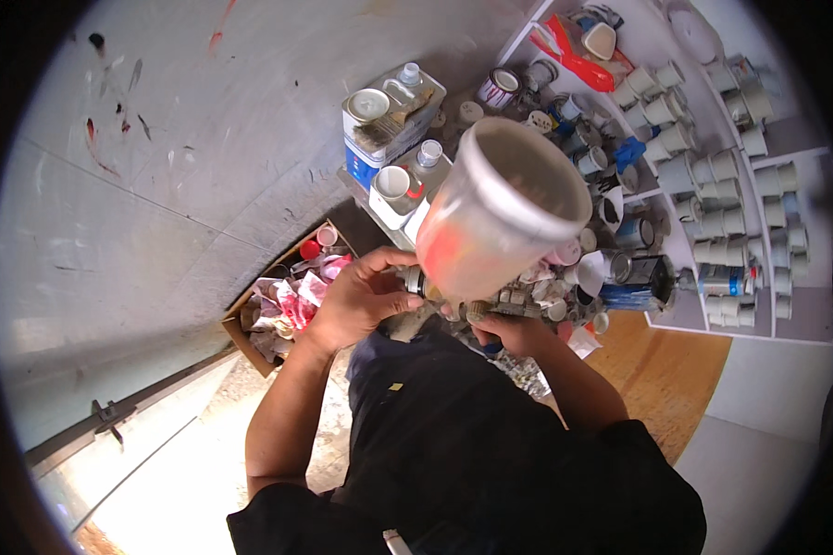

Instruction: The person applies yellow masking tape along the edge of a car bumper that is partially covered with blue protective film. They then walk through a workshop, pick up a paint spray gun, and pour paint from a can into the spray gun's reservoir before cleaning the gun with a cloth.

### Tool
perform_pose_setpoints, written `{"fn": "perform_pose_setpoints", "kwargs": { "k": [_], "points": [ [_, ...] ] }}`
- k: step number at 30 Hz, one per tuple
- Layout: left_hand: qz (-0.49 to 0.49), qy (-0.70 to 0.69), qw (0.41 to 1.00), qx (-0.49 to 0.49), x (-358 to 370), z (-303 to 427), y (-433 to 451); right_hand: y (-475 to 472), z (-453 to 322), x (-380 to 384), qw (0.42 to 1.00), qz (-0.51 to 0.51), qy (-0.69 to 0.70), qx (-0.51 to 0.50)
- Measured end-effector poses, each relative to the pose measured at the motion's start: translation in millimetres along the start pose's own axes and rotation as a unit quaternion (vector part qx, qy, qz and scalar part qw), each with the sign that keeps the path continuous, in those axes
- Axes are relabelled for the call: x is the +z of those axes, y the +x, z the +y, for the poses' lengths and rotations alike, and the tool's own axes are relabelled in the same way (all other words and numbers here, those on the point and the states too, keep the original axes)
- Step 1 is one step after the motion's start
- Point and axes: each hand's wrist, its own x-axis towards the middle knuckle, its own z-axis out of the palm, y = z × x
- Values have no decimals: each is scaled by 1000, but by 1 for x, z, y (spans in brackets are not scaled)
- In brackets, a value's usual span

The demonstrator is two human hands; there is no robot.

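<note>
A gravity-feed paint spray gun is up before my chest, its translucent plastic cup (503, 215) uppermost with the mouth uncovered. Red staining marks the cup's side; I cannot tell whether any liquid is inside. My right hand (517, 333) grips the gun's body and handle below the cup, which partly hides it. With thumb and fingers, my left hand (354, 298) holds the metal air cap (414, 281) at the gun's front end. The trigger cannot be made out.
Rectangular solvent cans (396, 114) with a paintbrush (389, 128) on top stand ahead. A cardboard box (246, 347) of stained paper lies at left. Paint tins (500, 87) crowd the right, beside white shelves (809, 156) of stacked cups (715, 166). A grey wall (180, 139) rises at left.
</note>
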Motion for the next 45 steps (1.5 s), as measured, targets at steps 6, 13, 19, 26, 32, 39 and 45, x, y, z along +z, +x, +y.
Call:
{"fn": "perform_pose_setpoints", "kwargs": {
  "k": [6, 13, 19, 26, 32, 39, 45],
  "points": [
    [29, -25, 991, 128, 1, -5, 1, 16, -13, 6, 998, -11, 55, -41],
    [76, -133, 979, 132, 10, 11, -11, 20, -27, 20, 993, -29, 95, -57],
    [68, -79, 982, -159, -3, 27, -25, 13, -14, 15, 997, -15, 61, -35],
    [33, 83, 988, 128, 4, 26, -31, 14, -30, 26, 997, -33, 54, -50],
    [53, 112, 992, -38, 8, 35, -34, 15, -17, 21, 998, -51, -17, -41],
    [6, 13, 985, -171, -9, 29, -40, 18, -9, 16, 993, -66, -80, -59],
    [99, 190, 975, 53, 26, 28, -40, 29, -23, 20, 988, -31, 154, 1]
  ]
}}
